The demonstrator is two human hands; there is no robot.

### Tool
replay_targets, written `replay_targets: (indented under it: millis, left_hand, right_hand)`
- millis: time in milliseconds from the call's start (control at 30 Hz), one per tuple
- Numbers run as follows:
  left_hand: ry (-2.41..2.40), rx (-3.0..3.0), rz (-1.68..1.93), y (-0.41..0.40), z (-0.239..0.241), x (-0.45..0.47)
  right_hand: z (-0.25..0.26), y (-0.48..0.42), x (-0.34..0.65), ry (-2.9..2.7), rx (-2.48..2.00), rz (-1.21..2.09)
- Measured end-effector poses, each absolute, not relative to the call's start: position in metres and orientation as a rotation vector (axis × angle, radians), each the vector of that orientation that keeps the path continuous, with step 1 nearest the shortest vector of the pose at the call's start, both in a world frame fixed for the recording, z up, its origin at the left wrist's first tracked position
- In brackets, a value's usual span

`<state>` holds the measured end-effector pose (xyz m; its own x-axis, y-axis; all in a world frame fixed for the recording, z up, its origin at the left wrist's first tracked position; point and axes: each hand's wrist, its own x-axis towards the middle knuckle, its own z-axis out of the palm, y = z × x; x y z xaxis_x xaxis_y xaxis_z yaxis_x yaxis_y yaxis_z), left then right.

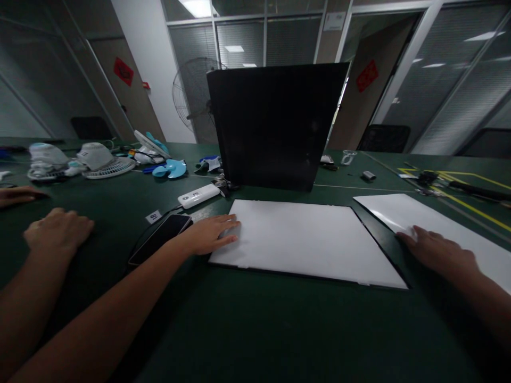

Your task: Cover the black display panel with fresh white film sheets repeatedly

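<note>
Left hand [209, 234] flat on left edge of sheet [307, 239], fingers close together, nothing pinched. Sheet flat on table [255, 330], dead centre, just in front of upright black panel [275, 125]. Right hand [435, 250] palm-down on near corner of second sheet [439, 215], to the right. Fingers extended but blurred, can't tell if pinching. Phone [162, 238] just left of left hand. Co-worker's hand [58, 229] resting further left, well apart from both sheets.

Green tabletop [279, 330] carries a white sheet [307, 239] centre, second sheet [439, 223] right, phone [159, 238] left, fan parts [107, 162] far left.
</note>
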<state>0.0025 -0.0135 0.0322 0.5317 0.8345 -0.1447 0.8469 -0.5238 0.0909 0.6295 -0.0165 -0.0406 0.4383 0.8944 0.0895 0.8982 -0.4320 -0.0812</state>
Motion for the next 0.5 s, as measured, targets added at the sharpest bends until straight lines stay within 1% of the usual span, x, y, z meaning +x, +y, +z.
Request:
replay_targets:
  millis: [233,367,500]
  left_hand:
    - [1.444,2.611,-0.117,-0.017,0.035,0.002]
    - [1.439,2.629,-0.100,-0.016,0.034,0.001]
    - [1.427,2.649,-0.106,-0.012,0.028,-0.002]
  right_hand:
    - [-0.034,-0.021,0.618,-1.630,-2.573,-0.101]
    - [-0.017,-0.033,0.612,-1.584,-2.600,-0.146]
    - [0.007,-0.046,0.591,-1.609,-2.559,-0.308]
